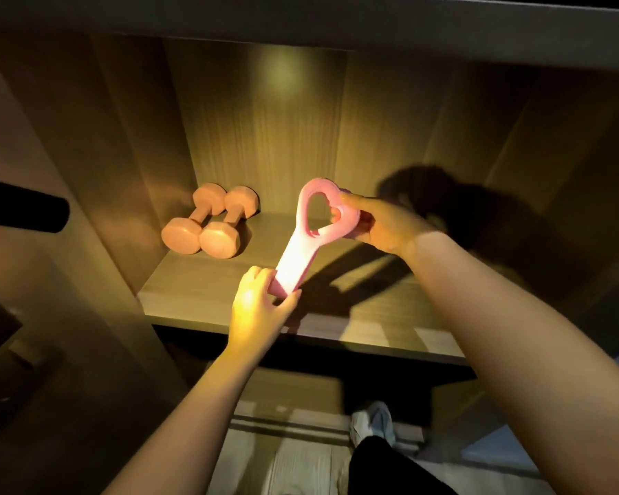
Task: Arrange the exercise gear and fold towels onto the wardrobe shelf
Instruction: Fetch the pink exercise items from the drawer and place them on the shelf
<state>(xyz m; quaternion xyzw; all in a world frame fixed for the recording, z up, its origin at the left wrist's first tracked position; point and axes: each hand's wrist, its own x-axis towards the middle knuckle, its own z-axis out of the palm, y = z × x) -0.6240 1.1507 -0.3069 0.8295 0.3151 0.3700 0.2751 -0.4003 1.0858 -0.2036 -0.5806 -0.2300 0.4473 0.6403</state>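
Observation:
A pink exercise band [297,260] with a heart-shaped loop at its far end hangs just above the wardrobe shelf [201,298]. My left hand [258,309] pinches its near end at the shelf's front. My right hand [379,223] grips the heart-shaped loop further back. Two pink dumbbells [208,223] lie side by side at the shelf's back left, apart from the band. No towels are in view.
The wooden side wall [122,173] stands just left of the dumbbells. A dark rod [22,209] juts in at the far left. A shelf board [479,30] runs overhead. My shoe [372,423] stands on the floor below.

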